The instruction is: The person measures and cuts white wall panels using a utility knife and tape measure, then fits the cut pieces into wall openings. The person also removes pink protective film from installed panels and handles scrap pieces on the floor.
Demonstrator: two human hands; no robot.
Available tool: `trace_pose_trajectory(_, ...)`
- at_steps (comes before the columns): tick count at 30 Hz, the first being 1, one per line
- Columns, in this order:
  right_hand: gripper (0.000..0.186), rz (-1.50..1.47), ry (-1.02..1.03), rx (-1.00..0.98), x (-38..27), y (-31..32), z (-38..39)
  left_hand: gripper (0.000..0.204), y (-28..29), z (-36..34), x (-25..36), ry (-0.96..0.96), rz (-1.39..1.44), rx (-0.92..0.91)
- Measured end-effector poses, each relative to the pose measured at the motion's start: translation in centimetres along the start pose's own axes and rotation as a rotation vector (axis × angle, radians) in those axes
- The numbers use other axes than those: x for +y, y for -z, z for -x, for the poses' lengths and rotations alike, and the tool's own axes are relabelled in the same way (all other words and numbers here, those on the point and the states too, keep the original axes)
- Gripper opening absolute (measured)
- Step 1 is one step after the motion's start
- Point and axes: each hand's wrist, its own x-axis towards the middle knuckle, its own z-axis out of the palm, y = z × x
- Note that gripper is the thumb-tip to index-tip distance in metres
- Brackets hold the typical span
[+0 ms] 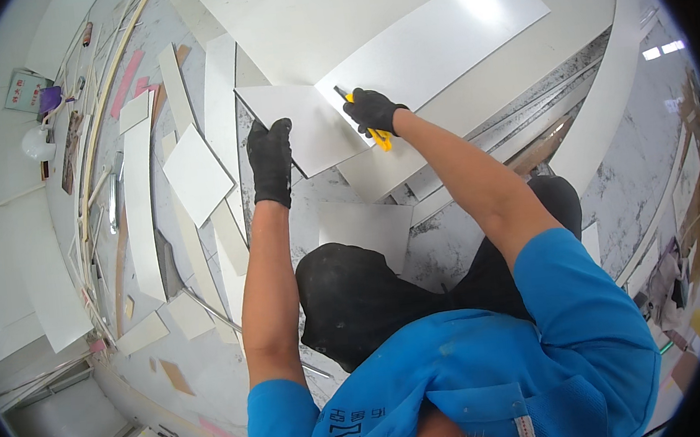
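My left hand (270, 160), in a black glove, is closed on the left edge of a white panel's end section (305, 124), with the thumb by the edge. That section meets the long, glossy part of the white panel (442, 41) along a straight crease or cut; whether they are still joined I cannot tell. My right hand (375, 111), also black-gloved, is wrapped round a yellow utility knife (382, 139). The knife's front end points up and left over the long part, close to that line. Beneath lies a larger pale sheet (280, 19).
Several white strips (144, 196) and a square offcut (198, 175) lie on the floor to the left. Long thin trim pieces (91, 159) run along the left wall. More strips (519, 139) lie at right, and a loose panel (365, 221) rests before my knees.
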Motion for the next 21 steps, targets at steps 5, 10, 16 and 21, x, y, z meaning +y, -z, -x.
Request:
trace_pose_trajectory(5, 0.040, 0.279, 0.172, 0.026, -2.1, -0.4, -2.4, 0.019, -0.7, 0.4, 0.8, -0.059, -0.088, 0.012)
trace_pose_trajectory(10, 0.036, 0.261, 0.078, -0.115, -3.3, 0.2, -3.6, 0.021, -1.0, 0.5, 1.1, -0.013, -0.145, 0.015)
trace_pose_trajectory(16, 0.034, 0.241, 0.027, -0.137, -4.1, 0.0, -3.8, 0.019, -1.3, 0.8, 1.2, -0.103, -0.251, 0.034)
trace_pose_trajectory(21, 0.034, 0.143, 0.032, -0.073, -3.3, 0.2, -3.4, 0.019, -1.2, 0.8, 0.7, -0.085, -0.243, 0.043)
